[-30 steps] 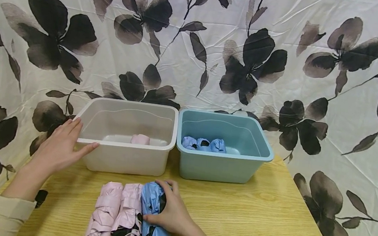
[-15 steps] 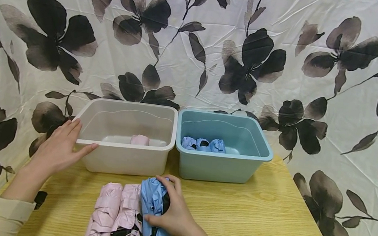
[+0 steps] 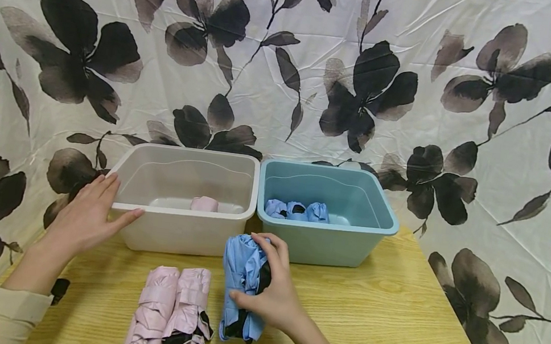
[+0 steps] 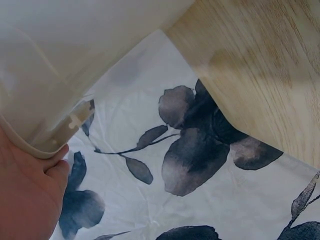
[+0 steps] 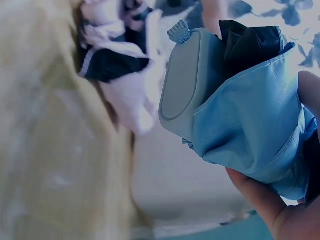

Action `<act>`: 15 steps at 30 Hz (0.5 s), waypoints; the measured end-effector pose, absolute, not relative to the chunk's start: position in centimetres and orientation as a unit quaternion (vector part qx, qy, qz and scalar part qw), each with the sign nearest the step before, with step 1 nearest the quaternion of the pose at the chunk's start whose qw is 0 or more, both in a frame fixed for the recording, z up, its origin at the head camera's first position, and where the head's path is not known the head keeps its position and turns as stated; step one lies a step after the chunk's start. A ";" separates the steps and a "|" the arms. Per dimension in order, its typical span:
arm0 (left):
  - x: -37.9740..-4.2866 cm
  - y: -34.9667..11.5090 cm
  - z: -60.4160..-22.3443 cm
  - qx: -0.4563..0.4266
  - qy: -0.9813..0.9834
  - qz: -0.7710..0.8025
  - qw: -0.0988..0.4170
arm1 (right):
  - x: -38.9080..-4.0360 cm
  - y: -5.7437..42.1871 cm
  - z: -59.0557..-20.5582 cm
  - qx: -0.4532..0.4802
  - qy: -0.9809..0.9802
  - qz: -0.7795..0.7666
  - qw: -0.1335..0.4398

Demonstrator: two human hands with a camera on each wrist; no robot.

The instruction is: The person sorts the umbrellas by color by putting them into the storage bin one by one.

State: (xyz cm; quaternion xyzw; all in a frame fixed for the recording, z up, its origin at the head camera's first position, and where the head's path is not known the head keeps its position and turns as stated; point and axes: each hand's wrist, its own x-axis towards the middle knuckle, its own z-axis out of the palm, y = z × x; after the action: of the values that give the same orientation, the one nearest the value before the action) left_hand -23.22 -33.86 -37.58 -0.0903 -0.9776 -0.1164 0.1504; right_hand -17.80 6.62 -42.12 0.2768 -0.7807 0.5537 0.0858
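My right hand [image 3: 277,295] holds a blue folded umbrella [image 3: 241,268] just above the table, its fingers and thumb around the sides. The right wrist view shows the umbrella's flat handle end [image 5: 182,80] and dark lining among the blue fabric. My left hand [image 3: 85,212] rests on the left front corner of the white bin [image 3: 188,213], fingers along the side rim, thumb on the front rim. Two pink folded umbrellas [image 3: 154,306] lie side by side in front of this bin. One pink roll [image 3: 204,204] shows inside it.
A blue bin [image 3: 323,247] stands right of the white one, with several blue rolled umbrellas [image 3: 297,211] inside. Both bins sit at the back of the wooden table [image 3: 391,324], against a floral cloth [image 3: 283,110]. A small black object [image 3: 60,289] lies by the left forearm.
The right hand has lifted the blue umbrella from beside the pink ones and moved it right and toward the bins. The left hand has stayed on the white bin.
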 end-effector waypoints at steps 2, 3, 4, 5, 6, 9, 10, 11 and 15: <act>-23.2 -33.9 -37.6 -0.089 -0.978 -0.117 0.150 | -18.1 7.1 -41.6 0.276 -0.781 0.551 0.103; -23.2 -33.9 -37.6 -0.090 -0.978 -0.117 0.150 | -18.2 7.4 -41.4 0.276 -0.780 0.550 0.112; -23.2 -33.9 -37.6 -0.090 -0.978 -0.117 0.150 | -18.4 7.7 -41.1 0.277 -0.779 0.549 0.121; -23.2 -33.9 -37.6 -0.090 -0.978 -0.117 0.150 | -18.6 8.0 -40.9 0.278 -0.778 0.548 0.130; -23.2 -33.9 -37.6 -0.090 -0.978 -0.117 0.151 | -18.8 8.4 -40.7 0.280 -0.776 0.547 0.141; -23.2 -33.9 -37.6 -0.091 -0.977 -0.118 0.151 | -19.4 9.3 -40.1 0.285 -0.771 0.545 0.168; -23.2 -33.9 -37.6 -0.092 -0.977 -0.118 0.152 | -19.6 9.6 -39.9 0.287 -0.768 0.545 0.177; -23.2 -33.9 -37.6 -0.093 -0.977 -0.118 0.152 | -19.9 9.9 -39.6 0.287 -0.765 0.546 0.185; -23.2 -34.0 -37.6 -0.096 -0.977 -0.115 0.152 | -20.8 11.0 -38.6 0.285 -0.759 0.545 0.214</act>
State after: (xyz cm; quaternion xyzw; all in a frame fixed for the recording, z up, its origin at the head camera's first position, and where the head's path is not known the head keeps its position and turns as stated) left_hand -23.16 -34.01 -37.57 -0.0959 -0.9770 -0.1151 0.1518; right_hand -20.83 11.03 -38.57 0.2853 -0.7586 0.5452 0.2141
